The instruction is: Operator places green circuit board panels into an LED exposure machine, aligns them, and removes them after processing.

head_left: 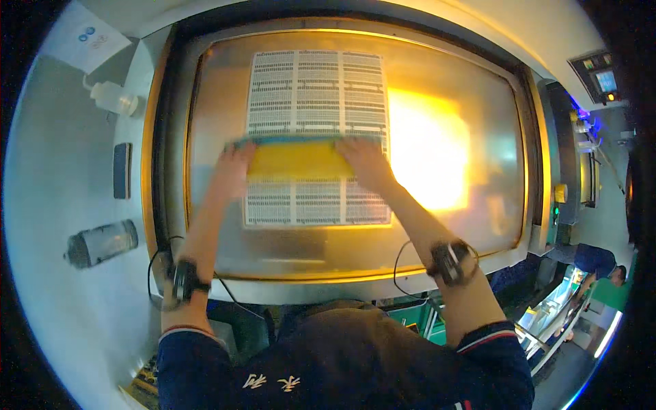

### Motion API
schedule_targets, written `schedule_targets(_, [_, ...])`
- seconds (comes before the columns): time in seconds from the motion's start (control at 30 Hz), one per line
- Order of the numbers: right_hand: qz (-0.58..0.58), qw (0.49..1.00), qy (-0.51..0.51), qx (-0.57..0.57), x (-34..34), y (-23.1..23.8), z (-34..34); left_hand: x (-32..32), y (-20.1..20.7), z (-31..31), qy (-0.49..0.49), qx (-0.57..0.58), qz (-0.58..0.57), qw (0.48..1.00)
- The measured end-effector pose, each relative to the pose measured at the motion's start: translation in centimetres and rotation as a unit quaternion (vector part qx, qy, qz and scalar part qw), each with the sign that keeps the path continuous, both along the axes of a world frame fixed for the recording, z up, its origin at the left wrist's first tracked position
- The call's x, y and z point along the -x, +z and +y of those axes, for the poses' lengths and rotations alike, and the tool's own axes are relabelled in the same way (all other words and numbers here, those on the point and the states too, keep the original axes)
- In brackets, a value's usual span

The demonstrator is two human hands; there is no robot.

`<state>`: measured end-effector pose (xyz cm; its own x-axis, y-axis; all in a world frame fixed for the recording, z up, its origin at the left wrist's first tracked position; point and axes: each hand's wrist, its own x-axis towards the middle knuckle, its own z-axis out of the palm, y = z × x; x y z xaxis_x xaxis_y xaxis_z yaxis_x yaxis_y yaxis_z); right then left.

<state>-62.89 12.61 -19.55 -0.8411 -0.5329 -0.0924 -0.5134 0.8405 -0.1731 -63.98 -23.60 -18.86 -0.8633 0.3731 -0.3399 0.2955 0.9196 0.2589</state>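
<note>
Both my hands grip a wide yellow bar with a blue-green far edge point(301, 158), shaped like a squeegee and smeared by motion. My left hand point(236, 167) closes on its left end, and my right hand point(362, 162) on its right end. The bar lies across the middle of a pale rectangular panel point(318, 92) covered in rows of fine dark marks in three columns. Under the bar, part of the panel is hidden. That panel rests on a large shiny framed bed point(219, 89), with a bright yellow glare to its right.
On the left ledge are a white squeeze bottle point(113, 98), a dark flat block point(121, 171) and a clear dark-ended bottle point(102, 242). Cables point(400, 270) trail from my wrist devices. A control panel point(596, 76) sits at the upper right; another person point(591, 260) is at far right.
</note>
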Motion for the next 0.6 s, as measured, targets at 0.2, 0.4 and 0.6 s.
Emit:
schedule_targets(0.2, [-0.211,0.973,0.091,-0.031,-24.5,3.5,6.3,-25.7,1.8,3.1,-0.109,0.068,-0.073,0.989])
schedule_targets(0.4, [-0.174,0.983,0.035,0.047,-27.1,3.1,9.8,-26.3,4.8,9.0,-0.017,0.049,-0.141,0.989])
schedule_targets(0.6, [-0.013,1.0,0.01,-0.013,-21.5,0.0,15.8,-22.4,-2.1,13.4,-0.065,0.003,0.056,0.996])
